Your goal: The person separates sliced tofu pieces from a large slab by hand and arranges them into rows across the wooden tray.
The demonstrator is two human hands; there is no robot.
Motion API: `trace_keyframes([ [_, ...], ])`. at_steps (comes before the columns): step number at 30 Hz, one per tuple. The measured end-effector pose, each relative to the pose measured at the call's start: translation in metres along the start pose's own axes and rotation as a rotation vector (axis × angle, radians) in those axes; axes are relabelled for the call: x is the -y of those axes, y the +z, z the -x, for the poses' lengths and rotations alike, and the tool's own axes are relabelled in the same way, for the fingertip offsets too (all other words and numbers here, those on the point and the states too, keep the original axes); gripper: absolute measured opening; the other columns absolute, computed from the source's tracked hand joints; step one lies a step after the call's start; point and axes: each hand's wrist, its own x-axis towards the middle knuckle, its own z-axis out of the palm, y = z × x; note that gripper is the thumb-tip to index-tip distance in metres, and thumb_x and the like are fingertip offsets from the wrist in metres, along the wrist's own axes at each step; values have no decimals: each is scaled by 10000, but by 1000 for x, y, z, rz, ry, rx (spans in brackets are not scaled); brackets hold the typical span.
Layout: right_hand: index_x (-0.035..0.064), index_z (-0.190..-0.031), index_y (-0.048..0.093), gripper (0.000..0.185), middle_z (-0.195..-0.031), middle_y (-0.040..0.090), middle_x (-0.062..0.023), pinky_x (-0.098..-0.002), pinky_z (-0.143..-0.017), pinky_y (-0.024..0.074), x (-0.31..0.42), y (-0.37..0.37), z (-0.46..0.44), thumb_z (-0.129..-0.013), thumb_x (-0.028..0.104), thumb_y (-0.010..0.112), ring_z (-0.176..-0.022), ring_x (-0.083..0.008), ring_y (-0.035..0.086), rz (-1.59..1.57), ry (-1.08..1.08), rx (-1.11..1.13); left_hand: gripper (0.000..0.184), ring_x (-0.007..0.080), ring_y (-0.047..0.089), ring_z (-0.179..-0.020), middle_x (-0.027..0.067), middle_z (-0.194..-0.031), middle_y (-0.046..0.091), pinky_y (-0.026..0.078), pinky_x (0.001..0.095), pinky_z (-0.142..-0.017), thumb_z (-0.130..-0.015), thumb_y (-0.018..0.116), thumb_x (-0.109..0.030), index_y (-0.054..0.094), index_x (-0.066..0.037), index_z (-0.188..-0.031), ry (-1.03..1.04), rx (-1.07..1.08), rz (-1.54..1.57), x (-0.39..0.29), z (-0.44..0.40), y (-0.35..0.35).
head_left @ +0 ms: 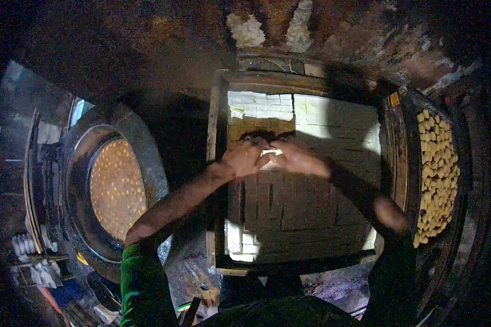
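Observation:
My left hand [246, 157] and my right hand [300, 155] meet over the upper left part of a wide wooden tray [217, 125]. Between their curled fingers shows a small white block of tofu [271, 153], gripped from both sides; part of it is hidden by the fingers. Under my forearms lies a white slab of tofu [338, 131], scored into blocks and mostly in shadow. Cut blocks [261, 104] sit in rows at the tray's upper left corner. A bare brown patch of tray bottom shows just below those rows, beside my left hand.
On the left stands a large round pan [76, 180] of bubbling liquid, with many small golden pieces [116, 185] floating in it. To the right, golden blocks [437, 174] are heaped beyond the tray's wooden side. A rough stained wall [163, 32] rises behind.

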Motion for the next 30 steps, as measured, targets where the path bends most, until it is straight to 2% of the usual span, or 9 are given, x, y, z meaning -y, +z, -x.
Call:
trace_keyframes([
  [1, -31, -1210, 474, 543, -1092, 576, -230, -454, -864, 449, 10, -14, -1, -893, 395, 585, -1021, -348, 560, -282, -16, 100, 404, 373, 599, -963, 193, -1000, 623, 509, 449, -787, -887, 556, -375, 554, -3, -1044, 39, 58, 135, 10, -8, 5],
  [5, -34, -1239, 458, 629, -1135, 574, -214, -416, -912, 441, -17, -17, -19, -856, 434, 629, -1042, -327, 563, 24, -11, 168, 335, 363, 570, -998, 202, -1029, 592, 471, 412, -882, -881, 605, -280, 557, -31, -1099, 270, 51, 409, 57, -35, 51],
  [10, -28, -1218, 469, 629, -1187, 552, -187, -399, -952, 420, -15, -22, -25, -833, 431, 658, -1124, -318, 519, 64, -19, 325, 438, 369, 531, -1068, 204, -1132, 566, 454, 424, -921, -928, 497, -400, 533, -25, -1153, 242, 178, 362, 36, -31, 27],
  [13, 23, -1108, 538, 508, -1024, 591, -216, -422, -836, 462, -19, 7, -9, -790, 386, 696, -994, -359, 566, -214, -85, 26, 530, 368, 552, -1037, 204, -1120, 576, 462, 432, -910, -915, 467, -492, 550, -18, -1137, 38, 123, 253, 19, -8, 31],
  [16, 68, -1078, 529, 449, -957, 572, -201, -453, -783, 458, 6, 0, 18, -806, 387, 688, -928, -380, 555, 524, -339, -280, 560, 349, 590, -1004, 189, -1064, 593, 520, 447, -783, -895, 481, -513, 516, -22, -1163, 326, -317, -294, 11, 9, 40],
  [21, 63, -1048, 548, 420, -972, 585, -186, -445, -788, 450, -29, 22, -16, -793, 358, 706, -925, -366, 556, -98, -219, -247, 467, 342, 630, -888, 160, -963, 646, 518, 435, -755, -910, 495, -470, 600, -24, -1001, 65, -311, -199, 18, -4, 44],
  [23, 58, -1097, 557, 447, -940, 635, -133, -381, -734, 499, -16, 1, -16, -777, 311, 741, -884, -273, 620, 18, -293, -252, 456, 367, 631, -856, 186, -925, 650, 502, 458, -774, -933, 468, -449, 603, -14, -961, -36, -28, 106, 1, -13, -8],
  [27, 43, -1024, 570, 407, -905, 618, -128, -407, -729, 455, -36, 23, -9, -780, 328, 728, -846, -317, 583, -206, -195, -31, 479, 408, 608, -895, 240, -963, 628, 479, 481, -826, -972, 354, -424, 553, -3, -1085, -31, 287, 231, -14, -10, -27],
  [30, 64, -1035, 597, 421, -1040, 602, -133, -422, -868, 422, -10, 18, 10, -805, 413, 653, -983, -280, 548, 377, -377, -340, 519, 401, 455, -1180, 262, -1248, 482, 382, 531, -959, -959, 357, -457, 534, -16, -1168, -43, -5, 105, -10, 11, 18],
])
